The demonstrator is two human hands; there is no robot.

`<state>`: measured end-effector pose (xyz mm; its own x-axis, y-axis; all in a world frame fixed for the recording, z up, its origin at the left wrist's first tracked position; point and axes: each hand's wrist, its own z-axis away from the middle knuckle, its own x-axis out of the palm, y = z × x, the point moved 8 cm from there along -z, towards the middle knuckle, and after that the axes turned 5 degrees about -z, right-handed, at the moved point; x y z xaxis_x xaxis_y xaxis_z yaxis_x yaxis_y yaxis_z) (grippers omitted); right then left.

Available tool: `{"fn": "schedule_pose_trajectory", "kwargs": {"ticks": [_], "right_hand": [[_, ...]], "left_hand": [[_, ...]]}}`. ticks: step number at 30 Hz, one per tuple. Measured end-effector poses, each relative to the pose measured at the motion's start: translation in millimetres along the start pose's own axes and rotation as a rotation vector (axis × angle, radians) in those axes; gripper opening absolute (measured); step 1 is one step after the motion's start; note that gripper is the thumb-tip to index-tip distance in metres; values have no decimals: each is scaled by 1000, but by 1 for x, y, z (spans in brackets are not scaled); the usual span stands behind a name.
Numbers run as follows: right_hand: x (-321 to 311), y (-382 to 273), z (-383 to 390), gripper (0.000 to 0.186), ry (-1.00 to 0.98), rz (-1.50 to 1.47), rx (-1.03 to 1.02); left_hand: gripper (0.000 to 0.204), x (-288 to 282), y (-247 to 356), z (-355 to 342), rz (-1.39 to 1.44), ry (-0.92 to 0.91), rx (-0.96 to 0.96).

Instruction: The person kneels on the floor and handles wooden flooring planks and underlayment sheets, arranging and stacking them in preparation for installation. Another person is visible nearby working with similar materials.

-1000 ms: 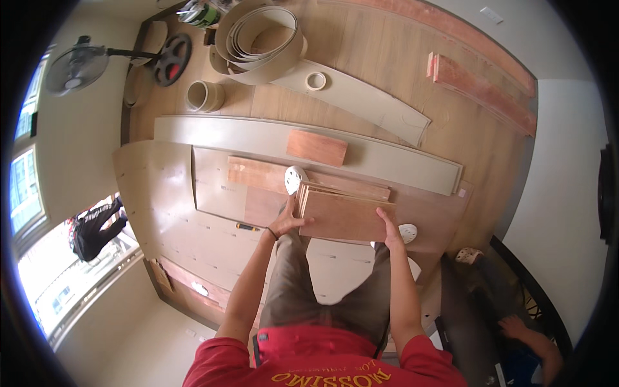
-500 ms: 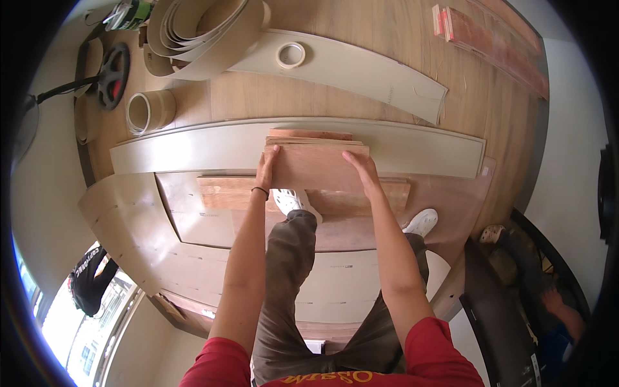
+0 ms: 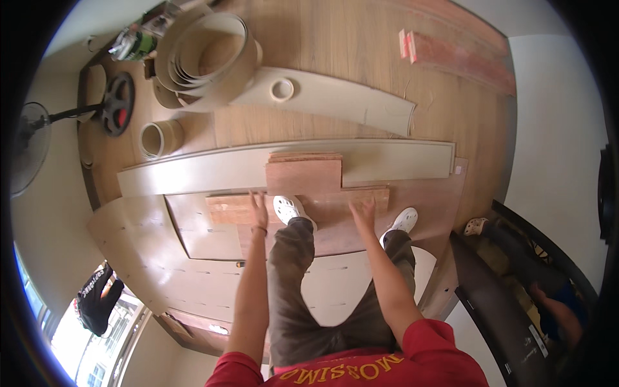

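A short stack of reddish-brown wooden boards [image 3: 303, 177] lies across the long pale strips [image 3: 400, 161] in front of my feet. My left hand [image 3: 259, 210] is just off the stack's near left corner, fingers stretched out and holding nothing. On the other side, my right hand [image 3: 363, 213] hovers apart from the stack, its fingers loosely spread with nothing between them. Below both hands runs a longer wooden plank [image 3: 229, 209], partly hidden by the stack and my left shoe [image 3: 288, 208].
Coiled pale strips [image 3: 242, 64], a smaller roll [image 3: 171, 137] and a tape roll [image 3: 282, 89] rest on the far floor. A fan [image 3: 32, 148] stands left. Red-ended planks [image 3: 461, 61] lie far right. Another person [image 3: 525, 255] is at the right beside a dark panel [image 3: 493, 303].
Both hands have let go of the stack of boards and drawn back toward me. The stack now rests on the pale strips, and the whole view has shifted a little.
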<state>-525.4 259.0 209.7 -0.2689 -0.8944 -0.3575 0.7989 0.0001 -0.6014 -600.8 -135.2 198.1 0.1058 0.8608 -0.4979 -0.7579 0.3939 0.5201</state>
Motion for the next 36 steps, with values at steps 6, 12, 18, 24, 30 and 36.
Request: {"fn": "schedule_pose_trajectory", "kwargs": {"ticks": [6,12,18,24,30,36], "right_hand": [[-203,-33,220,53,123,592,-37],[-353,2,372,36,210,435,184],[-395,81,419,46,52,202,348],[-499,118,378,39,161,225,239],[-662,116,327,41,643,-113,51],[-800,6,320,45,948,-112,-174]], "left_hand": [[60,-64,19,169,-357,-134,19],[43,-143,63,243,-503,-171,140],[39,-140,169,219,-632,-136,260],[35,-40,309,276,-584,-38,479],[38,200,361,374,-926,-355,799],[33,418,470,522,-830,-543,1120]]}}
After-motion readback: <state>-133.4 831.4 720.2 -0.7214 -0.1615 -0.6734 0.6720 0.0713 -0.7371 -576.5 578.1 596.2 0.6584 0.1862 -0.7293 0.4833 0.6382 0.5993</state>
